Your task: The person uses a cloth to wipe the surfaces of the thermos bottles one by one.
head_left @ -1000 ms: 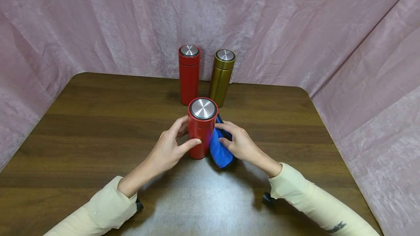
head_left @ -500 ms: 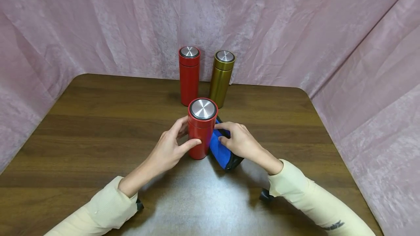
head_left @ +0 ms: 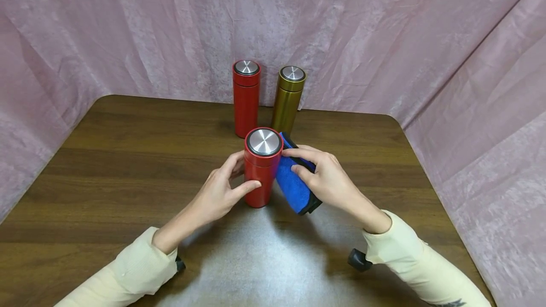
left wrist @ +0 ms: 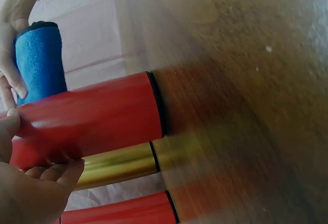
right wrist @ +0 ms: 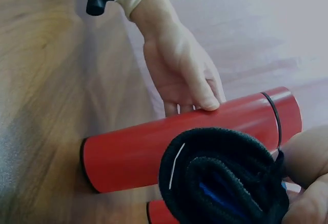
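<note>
A red vacuum flask with a silver lid top stands upright in front of me. My left hand grips it from the left, thumb across the near side and fingers behind. In the left wrist view, the thumb and fingertips lie on opposite sides of the red flask. On the flask's right side, my right hand holds a folded blue cloth with black edging against the wall. The right wrist view shows the rolled end of the cloth, which covers part of the flask.
Behind the held flask stand a second red flask and a gold flask, side by side near the back edge of the brown wooden table. Pink curtains hang behind the table and at its sides.
My right hand and the cloth have shifted right and farther up along the flask, and the cloth's lower end has swung to the right. The left hand and the flask have stayed put.
</note>
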Demonstrator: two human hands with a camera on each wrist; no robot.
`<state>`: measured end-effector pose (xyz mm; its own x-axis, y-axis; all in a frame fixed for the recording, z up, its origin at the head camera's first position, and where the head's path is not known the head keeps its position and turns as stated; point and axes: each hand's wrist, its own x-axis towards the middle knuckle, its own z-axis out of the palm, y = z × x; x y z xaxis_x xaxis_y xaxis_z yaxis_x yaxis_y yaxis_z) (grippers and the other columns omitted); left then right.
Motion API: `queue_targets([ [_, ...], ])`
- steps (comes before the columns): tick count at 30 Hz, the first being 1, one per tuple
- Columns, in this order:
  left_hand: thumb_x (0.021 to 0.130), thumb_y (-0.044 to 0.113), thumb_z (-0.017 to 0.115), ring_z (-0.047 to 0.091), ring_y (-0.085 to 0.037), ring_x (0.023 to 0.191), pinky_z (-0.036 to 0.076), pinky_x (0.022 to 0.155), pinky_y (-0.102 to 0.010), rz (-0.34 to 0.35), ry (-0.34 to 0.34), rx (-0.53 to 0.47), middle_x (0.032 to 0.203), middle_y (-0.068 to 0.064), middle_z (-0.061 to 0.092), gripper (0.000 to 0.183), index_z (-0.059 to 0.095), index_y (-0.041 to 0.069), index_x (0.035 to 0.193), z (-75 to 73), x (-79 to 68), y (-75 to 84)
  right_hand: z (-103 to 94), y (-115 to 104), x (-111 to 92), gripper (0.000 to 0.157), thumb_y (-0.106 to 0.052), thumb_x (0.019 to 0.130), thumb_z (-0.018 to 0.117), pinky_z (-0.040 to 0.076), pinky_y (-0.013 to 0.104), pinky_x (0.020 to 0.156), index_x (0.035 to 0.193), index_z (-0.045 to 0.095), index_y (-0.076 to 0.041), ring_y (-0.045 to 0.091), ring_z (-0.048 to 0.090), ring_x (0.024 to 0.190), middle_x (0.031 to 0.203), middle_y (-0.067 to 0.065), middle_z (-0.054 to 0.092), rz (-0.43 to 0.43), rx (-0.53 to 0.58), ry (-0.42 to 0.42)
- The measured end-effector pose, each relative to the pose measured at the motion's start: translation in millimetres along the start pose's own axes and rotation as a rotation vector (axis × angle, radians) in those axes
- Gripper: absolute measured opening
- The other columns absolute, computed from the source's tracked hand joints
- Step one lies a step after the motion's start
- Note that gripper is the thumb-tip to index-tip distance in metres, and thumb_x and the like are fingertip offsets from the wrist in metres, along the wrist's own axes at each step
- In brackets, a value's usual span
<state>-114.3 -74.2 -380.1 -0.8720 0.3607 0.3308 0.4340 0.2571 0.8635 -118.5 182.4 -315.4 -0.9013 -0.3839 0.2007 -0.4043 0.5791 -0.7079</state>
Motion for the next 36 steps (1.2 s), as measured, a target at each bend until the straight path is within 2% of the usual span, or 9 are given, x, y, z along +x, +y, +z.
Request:
queue_targets([
  [6, 0.091, 0.011, 0.081, 0.062, -0.032, 0.127, 0.051, 0.105, -0.048, -0.007, -0.023, -0.009, 0.141, -0.017, 0.062, 0.069, 0.044, 0.002, 0.149, -1.6, 0.4, -2.2, -9.0, -1, 0, 0.037, -0.003, 0.098, 0.069, 0.060, 0.053, 0.090, 0.133, 0.071, -0.014, 0.036, 0.066, 0.117, 0.144, 0.013, 0.060, -0.009, 0.055, 0.013],
  [12, 0.091, 0.011, 0.081, 0.062, -0.032, 0.127, 0.051, 0.106, -0.047, -0.011, -0.028, -0.017, 0.140, -0.016, 0.062, 0.069, 0.044, 0.002, 0.149, -0.6, 1.5, -4.1, -21.6, -8, 0, 0.037, -0.005, 0.099, 0.068, 0.060, 0.049, 0.091, 0.134, 0.071, -0.018, 0.031, 0.065, 0.118, 0.147, 0.008, 0.058, -0.017, 0.115, 0.039],
  [20, 0.091, 0.009, 0.081, 0.062, -0.030, 0.128, 0.052, 0.105, -0.043, 0.006, -0.022, -0.042, 0.140, -0.016, 0.062, 0.067, 0.045, 0.003, 0.148, 0.2, 1.2, -5.0, -34.6, -17, -5, 0.039, -0.004, 0.099, 0.069, 0.061, 0.034, 0.085, 0.135, 0.070, -0.018, 0.024, 0.066, 0.113, 0.141, 0.004, 0.062, -0.069, 0.168, 0.143],
  [24, 0.091, 0.009, 0.081, 0.061, -0.029, 0.129, 0.051, 0.106, -0.040, 0.007, -0.019, -0.048, 0.141, -0.015, 0.062, 0.067, 0.045, 0.002, 0.147, -0.1, 1.0, -4.4, -29.5, -13, -7, 0.040, -0.003, 0.098, 0.070, 0.060, 0.029, 0.087, 0.136, 0.069, -0.015, 0.024, 0.065, 0.114, 0.139, 0.004, 0.062, -0.097, 0.217, 0.187],
  [27, 0.091, 0.009, 0.081, 0.060, -0.027, 0.130, 0.050, 0.107, -0.038, -0.001, -0.018, -0.046, 0.141, -0.014, 0.062, 0.067, 0.045, 0.003, 0.148, -0.2, 1.2, -5.0, -21.5, -7, -8, 0.041, -0.002, 0.097, 0.070, 0.060, 0.030, 0.088, 0.136, 0.069, -0.014, 0.023, 0.066, 0.112, 0.138, 0.004, 0.063, -0.105, 0.246, 0.189],
  [36, 0.090, 0.011, 0.082, 0.061, -0.028, 0.129, 0.051, 0.107, -0.042, -0.023, -0.017, -0.029, 0.141, -0.014, 0.062, 0.069, 0.045, 0.004, 0.148, -0.4, 0.8, -4.8, 4.8, 15, -7, 0.042, -0.001, 0.097, 0.070, 0.059, 0.040, 0.094, 0.137, 0.067, -0.014, 0.024, 0.065, 0.117, 0.138, 0.004, 0.064, -0.031, 0.302, 0.129],
])
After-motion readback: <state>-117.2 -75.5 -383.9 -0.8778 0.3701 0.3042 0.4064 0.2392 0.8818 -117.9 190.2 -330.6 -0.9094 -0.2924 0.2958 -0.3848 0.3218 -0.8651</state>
